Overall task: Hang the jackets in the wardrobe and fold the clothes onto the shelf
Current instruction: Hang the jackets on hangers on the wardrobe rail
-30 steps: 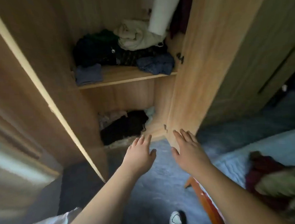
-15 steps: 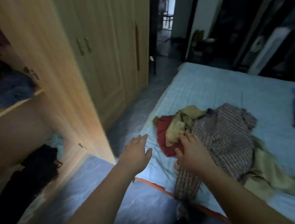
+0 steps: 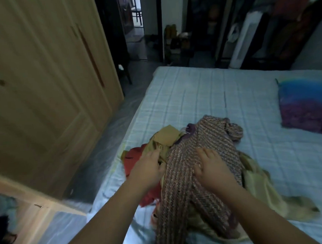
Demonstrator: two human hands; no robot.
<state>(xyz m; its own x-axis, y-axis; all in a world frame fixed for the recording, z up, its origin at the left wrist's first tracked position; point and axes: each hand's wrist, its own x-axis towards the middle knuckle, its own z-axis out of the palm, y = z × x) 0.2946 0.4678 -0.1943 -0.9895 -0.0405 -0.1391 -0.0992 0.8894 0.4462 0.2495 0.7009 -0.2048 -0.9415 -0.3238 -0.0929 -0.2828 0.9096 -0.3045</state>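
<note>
Left hand (image 3: 149, 168) fingertips partly beneath olive cloth (image 3: 164, 138); striped knit (image 3: 187, 185) beyond the bottom edge, pillow (image 3: 307, 104) beyond the right

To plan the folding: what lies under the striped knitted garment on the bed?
A red cloth and a mustard cloth stick out from under the striped knitted garment on its left, a pale yellow cloth on its right. Whatever lies beneath its middle is covered.

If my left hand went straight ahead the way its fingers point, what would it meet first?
The mustard-yellow garment on the bed: the left hand points into it, and its fingertips seem to touch its folds, though depth is hard to judge.
</note>
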